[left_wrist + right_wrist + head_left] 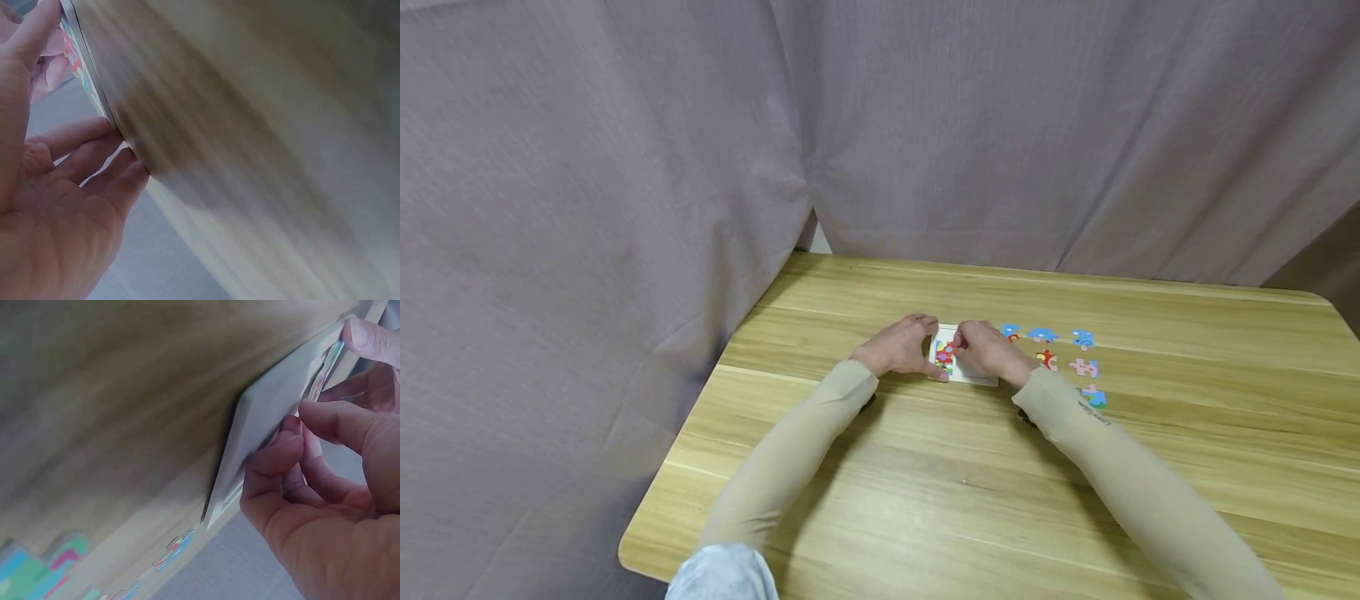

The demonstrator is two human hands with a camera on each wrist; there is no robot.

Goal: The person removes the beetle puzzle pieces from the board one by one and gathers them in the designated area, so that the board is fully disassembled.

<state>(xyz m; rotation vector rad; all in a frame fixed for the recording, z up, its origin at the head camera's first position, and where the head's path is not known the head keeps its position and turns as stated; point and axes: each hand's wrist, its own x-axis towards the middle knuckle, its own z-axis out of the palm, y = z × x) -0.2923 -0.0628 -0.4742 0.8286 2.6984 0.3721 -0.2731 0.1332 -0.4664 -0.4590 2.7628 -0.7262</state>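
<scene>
A white puzzle board (981,382) lies on the wooden table, with colourful pieces (944,358) set in its left part. My left hand (898,344) holds the board by its left end, thumb at the near corner and fingers along the far side. In the left wrist view those fingers (115,128) rest against the board's edge. My right hand (988,346) is over the board, thumb and index finger pinching a small puzzle piece (301,423) beside the fitted ones. Most of that piece is hidden by the fingertips.
Right of the board lie loose puzzle pieces: a blue one (1042,335), a blue corner one (1083,338), a red one (1047,359), a pink one (1084,367) and a blue-green one (1094,397). A grey curtain (962,150) hangs behind the table (925,500).
</scene>
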